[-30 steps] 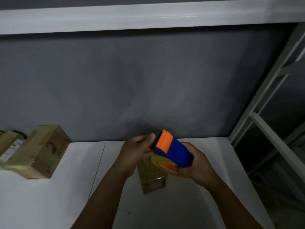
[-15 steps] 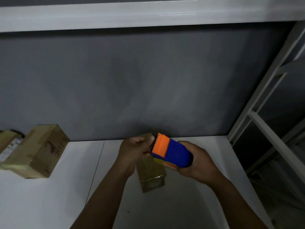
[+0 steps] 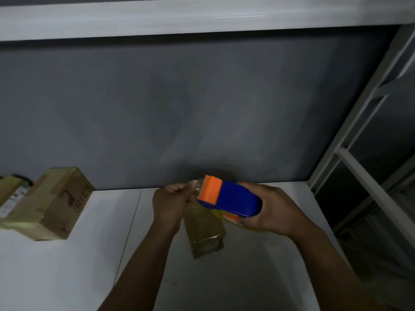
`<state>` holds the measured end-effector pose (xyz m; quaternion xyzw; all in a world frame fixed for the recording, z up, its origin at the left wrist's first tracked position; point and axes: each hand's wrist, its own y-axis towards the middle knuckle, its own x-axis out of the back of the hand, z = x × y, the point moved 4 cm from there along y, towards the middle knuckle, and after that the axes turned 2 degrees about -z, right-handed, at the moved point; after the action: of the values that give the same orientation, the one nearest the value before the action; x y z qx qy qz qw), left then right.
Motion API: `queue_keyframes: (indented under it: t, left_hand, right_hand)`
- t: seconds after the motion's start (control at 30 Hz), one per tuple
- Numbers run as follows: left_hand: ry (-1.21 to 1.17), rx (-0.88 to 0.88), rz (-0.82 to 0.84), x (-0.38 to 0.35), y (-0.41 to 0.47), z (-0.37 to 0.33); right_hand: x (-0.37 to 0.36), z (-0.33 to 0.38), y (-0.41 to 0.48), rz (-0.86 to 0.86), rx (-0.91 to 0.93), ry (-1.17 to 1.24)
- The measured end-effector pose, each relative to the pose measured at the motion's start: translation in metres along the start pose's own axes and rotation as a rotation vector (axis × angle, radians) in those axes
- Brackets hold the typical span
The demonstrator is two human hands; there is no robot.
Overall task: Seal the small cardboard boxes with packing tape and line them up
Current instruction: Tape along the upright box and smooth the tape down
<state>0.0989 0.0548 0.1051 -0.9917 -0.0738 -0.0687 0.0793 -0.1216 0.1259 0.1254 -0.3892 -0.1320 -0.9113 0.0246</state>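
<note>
A small cardboard box (image 3: 205, 230) lies on the white shelf (image 3: 67, 277) below my hands, shiny with tape. My right hand (image 3: 271, 209) grips a blue and orange tape dispenser (image 3: 229, 198) with a yellow tape roll, held just above the box's far end. My left hand (image 3: 173, 203) is curled beside the dispenser's orange head and pinches the clear tape end (image 3: 194, 184). Part of the box is hidden behind both hands.
Two taped cardboard boxes stand at the left, a larger box (image 3: 49, 204) printed with letters and another box (image 3: 10, 194) cut by the frame edge. A grey back wall (image 3: 202, 108) rises behind. White rack uprights (image 3: 350, 131) bound the right side.
The dispenser has tipped flatter and moved slightly away from me, toward the box's far end. My left hand stays at the orange head, pinching tape.
</note>
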Motion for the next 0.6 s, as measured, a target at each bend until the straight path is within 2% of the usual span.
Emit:
queue_keyframes:
  t: [0.2,0.27,0.33,0.47,0.6]
  left_hand:
    - [-0.009,-0.016,-0.099,0.01,-0.005,0.004]
    - [-0.084,0.013,-0.141,0.026,0.005,0.006]
    - [-0.104,0.069,-0.114,0.038,0.013,0.01]
    - [-0.021,0.084,-0.087,0.035,0.003,0.026]
    - [0.063,0.08,-0.156,0.03,-0.018,0.054]
  right_hand:
    - [-0.004,-0.007,-0.001,0.063,-0.024,-0.041]
    - [-0.001,-0.014,-0.005,0.059,-0.063,-0.078]
    - [0.003,-0.023,-0.008,0.052,-0.091,-0.166]
    - [0.003,-0.034,-0.01,0.076,-0.165,-0.151]
    - [-0.005,-0.042,-0.01,0.117,-0.108,-0.256]
